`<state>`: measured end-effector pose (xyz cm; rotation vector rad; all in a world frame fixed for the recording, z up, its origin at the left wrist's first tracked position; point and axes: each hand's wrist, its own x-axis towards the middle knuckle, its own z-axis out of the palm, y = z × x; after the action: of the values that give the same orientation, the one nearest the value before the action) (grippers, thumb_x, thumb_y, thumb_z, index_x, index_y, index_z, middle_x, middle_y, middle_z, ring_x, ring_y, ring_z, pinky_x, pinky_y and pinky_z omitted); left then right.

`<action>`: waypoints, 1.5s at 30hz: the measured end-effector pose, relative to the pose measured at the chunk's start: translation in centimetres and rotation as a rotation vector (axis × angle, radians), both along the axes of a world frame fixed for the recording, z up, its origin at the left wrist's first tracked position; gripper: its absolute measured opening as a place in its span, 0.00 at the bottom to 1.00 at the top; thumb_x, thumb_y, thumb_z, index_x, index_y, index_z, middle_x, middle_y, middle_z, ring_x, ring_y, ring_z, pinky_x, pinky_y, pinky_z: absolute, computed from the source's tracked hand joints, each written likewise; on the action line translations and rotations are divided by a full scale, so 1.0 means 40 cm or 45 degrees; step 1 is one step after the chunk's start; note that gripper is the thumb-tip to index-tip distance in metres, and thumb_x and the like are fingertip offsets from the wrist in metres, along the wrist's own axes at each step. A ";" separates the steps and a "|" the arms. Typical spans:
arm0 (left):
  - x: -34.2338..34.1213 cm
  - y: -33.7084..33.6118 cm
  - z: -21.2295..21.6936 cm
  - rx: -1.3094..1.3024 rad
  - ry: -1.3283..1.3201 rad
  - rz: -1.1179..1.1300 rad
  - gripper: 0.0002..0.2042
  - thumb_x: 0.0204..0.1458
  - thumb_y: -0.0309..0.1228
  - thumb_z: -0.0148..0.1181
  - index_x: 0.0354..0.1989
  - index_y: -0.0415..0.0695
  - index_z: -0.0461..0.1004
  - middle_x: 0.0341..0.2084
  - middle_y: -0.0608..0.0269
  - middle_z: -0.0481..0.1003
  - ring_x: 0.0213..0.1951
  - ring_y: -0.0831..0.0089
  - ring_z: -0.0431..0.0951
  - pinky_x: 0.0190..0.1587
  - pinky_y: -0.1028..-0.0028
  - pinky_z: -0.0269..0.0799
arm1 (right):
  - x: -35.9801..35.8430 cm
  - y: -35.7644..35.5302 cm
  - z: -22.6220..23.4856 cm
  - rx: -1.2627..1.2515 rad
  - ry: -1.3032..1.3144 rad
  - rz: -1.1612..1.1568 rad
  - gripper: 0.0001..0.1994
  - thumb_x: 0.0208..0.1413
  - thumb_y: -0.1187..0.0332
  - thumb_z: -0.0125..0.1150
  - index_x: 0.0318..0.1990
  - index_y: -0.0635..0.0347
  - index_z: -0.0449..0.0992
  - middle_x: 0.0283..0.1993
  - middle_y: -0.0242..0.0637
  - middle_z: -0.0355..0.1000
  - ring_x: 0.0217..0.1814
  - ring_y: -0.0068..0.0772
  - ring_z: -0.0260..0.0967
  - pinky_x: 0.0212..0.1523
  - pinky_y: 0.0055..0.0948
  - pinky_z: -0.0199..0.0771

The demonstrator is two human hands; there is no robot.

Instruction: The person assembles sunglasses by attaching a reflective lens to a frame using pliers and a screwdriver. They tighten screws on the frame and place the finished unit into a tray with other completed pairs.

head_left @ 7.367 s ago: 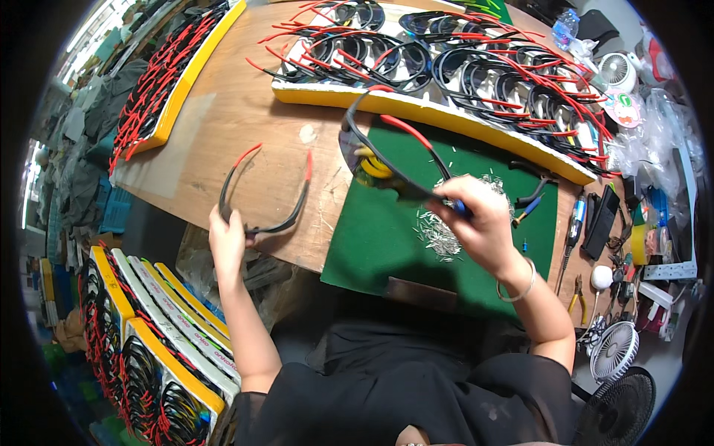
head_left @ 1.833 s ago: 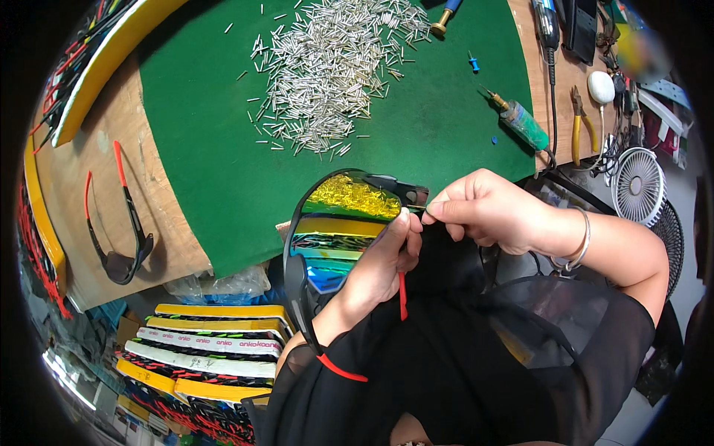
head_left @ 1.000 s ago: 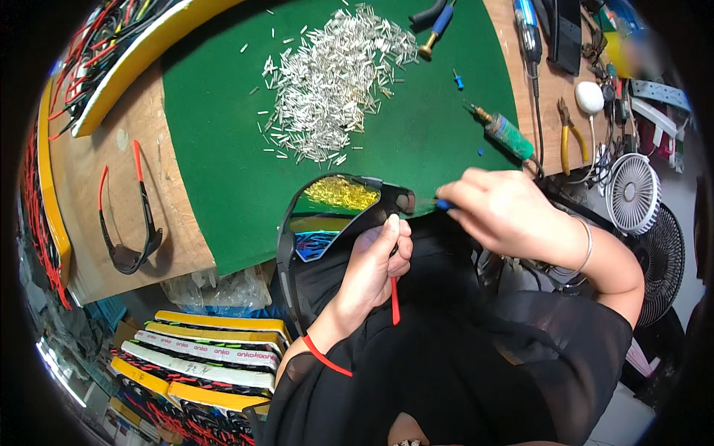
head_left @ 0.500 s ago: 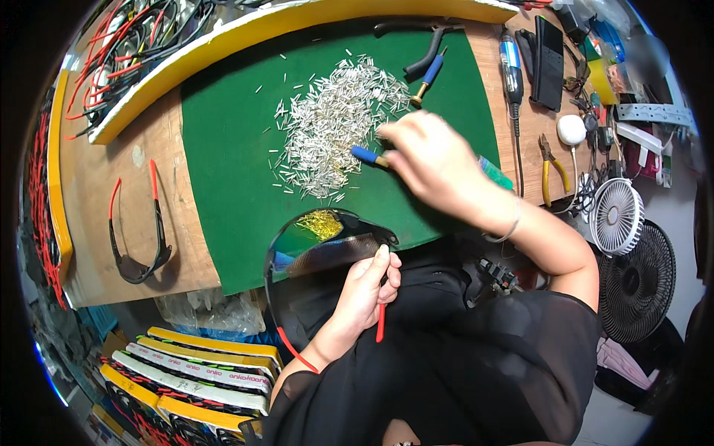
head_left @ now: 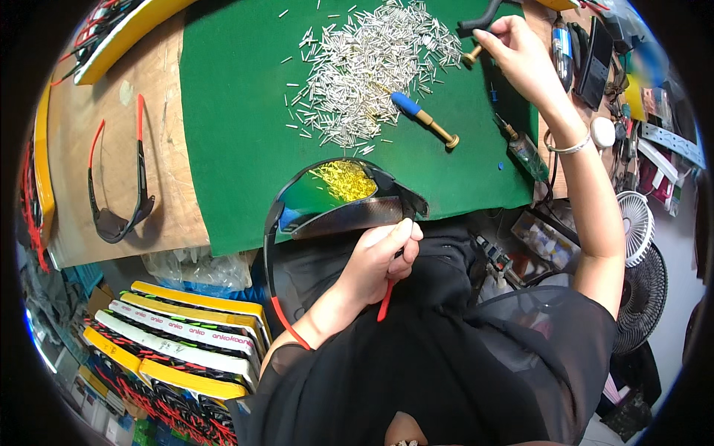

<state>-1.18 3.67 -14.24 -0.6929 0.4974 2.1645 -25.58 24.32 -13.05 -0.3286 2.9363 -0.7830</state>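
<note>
My left hand (head_left: 383,260) is closed around one temple of a pair of black sunglasses (head_left: 272,245) with red temple tips, held over the mat's near edge. Small yellow pieces show within the lens area. At the upper right, my right hand (head_left: 513,52) has thumb and forefinger close together by the black handle of the pliers (head_left: 480,24). Just below those fingertips is the brass end of one screwdriver (head_left: 471,56), its rest hidden. Another screwdriver (head_left: 424,117), blue and brass, lies beside a heap of small silver pins (head_left: 364,74).
A green mat (head_left: 230,111) covers the table's middle. Black-and-red glasses frames (head_left: 119,215) rest at left. A needle-tipped bottle (head_left: 528,154) lies at the mat's right edge, near a phone (head_left: 596,63). Yellow-edged trays of glasses (head_left: 186,334) are stacked lower left; a white fan (head_left: 636,227) stands at right.
My right hand has left the blue-and-brass screwdriver beside the pins and moved away toward the pliers. My left hand keeps its hold on the sunglasses. The whole view has shifted.
</note>
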 end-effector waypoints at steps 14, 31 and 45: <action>-0.006 0.013 0.005 -0.018 -0.057 0.051 0.11 0.60 0.37 0.39 0.30 0.45 0.64 0.12 0.75 0.57 0.11 0.87 0.49 0.15 0.86 0.44 | 0.147 0.012 0.121 -0.156 -0.300 -0.126 0.13 0.54 0.64 0.51 0.40 0.66 0.68 0.23 0.33 0.68 0.25 0.19 0.67 0.26 0.21 0.66; 0.005 0.015 0.005 -0.093 -0.067 0.049 0.12 0.57 0.41 0.44 0.31 0.45 0.66 0.14 0.73 0.61 0.12 0.85 0.51 0.15 0.85 0.45 | 0.438 -0.055 0.184 -0.015 -0.367 0.573 0.08 0.45 0.73 0.56 0.36 0.62 0.71 0.22 0.38 0.63 0.23 0.40 0.65 0.23 0.31 0.65; 0.006 0.017 0.003 -0.056 -0.080 0.082 0.12 0.58 0.41 0.44 0.31 0.44 0.66 0.13 0.72 0.62 0.12 0.85 0.51 0.15 0.85 0.46 | 0.447 -0.059 0.173 -0.025 -0.339 0.545 0.07 0.45 0.73 0.57 0.33 0.61 0.70 0.23 0.38 0.64 0.24 0.39 0.66 0.25 0.30 0.67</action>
<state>-0.93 4.34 -14.12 -0.8082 0.4969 2.1903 -7.71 21.97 -6.12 -0.7573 2.4840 -0.7255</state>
